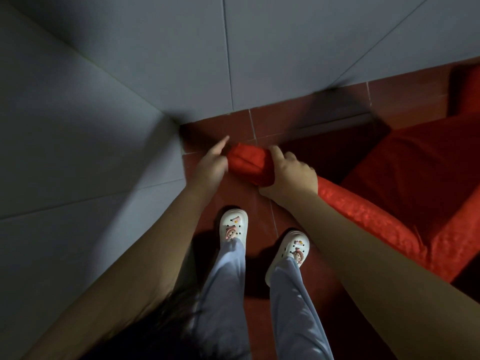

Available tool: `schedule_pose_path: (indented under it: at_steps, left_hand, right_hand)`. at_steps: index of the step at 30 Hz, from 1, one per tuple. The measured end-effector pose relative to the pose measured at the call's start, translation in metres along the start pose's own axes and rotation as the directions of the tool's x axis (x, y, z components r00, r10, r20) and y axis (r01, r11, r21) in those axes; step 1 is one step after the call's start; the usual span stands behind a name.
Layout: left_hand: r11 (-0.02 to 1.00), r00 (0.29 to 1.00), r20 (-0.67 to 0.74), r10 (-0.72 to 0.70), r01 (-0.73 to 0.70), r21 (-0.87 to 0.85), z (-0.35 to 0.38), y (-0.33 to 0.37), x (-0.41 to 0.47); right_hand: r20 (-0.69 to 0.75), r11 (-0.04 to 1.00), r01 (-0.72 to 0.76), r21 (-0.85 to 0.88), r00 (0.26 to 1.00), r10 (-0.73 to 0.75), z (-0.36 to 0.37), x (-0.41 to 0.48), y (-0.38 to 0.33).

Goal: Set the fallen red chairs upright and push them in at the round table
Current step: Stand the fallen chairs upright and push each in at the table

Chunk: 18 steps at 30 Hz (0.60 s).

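Red-covered chair (350,203) end, left hand (210,167) gripping it, forefinger straight, right hand (293,175) curled over it

Pale blue-grey trousers (228,281); white clogs (233,222) w/ holes & cartoon charms (230,233) on top; long dark hair (161,320).

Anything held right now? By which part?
The red chair, by its narrow cloth-covered end: right hand curls over it; left hand is on the other side, index finger straight, grip unclear.
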<state>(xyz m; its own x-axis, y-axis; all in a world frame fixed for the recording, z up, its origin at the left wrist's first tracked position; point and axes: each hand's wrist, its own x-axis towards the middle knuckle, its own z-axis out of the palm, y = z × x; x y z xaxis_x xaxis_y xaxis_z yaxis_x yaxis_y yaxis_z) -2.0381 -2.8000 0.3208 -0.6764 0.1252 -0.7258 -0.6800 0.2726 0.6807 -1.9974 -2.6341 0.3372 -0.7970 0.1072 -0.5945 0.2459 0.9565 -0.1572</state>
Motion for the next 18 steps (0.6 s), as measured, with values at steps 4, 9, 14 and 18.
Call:
schedule_pose_path:
  at_steps: [4, 9, 14, 18]
  left_hand:
    - [0.959, 0.976, 0.212, 0.043, -0.1, 0.264, -0.011, -0.016, -0.018]
    - [0.712, 0.851, 0.512, -0.115, -0.289, 0.64, -0.015, -0.004, -0.038]
    - [0.578, 0.842, 0.502, 0.197, -0.513, 0.634, 0.036, 0.059, -0.082]
    - [0.595, 0.827, 0.497, 0.264, -0.545, 0.591, 0.061, 0.126, -0.119]
  right_hand:
    - [0.03, 0.998, 0.056, -0.029, 0.998, -0.055, 0.006, -0.037, 0.007]
    - [0.009, 0.995, 0.1, -0.026, 0.995, -0.1, -0.016, -0.082, 0.028]
    - [-0.04, 0.992, 0.098, -0.079, 0.994, -0.102, -0.078, -0.119, 0.054]
    - [-0.068, 0.997, 0.054, -0.049, 0.996, -0.057, -0.142, -0.145, 0.074]
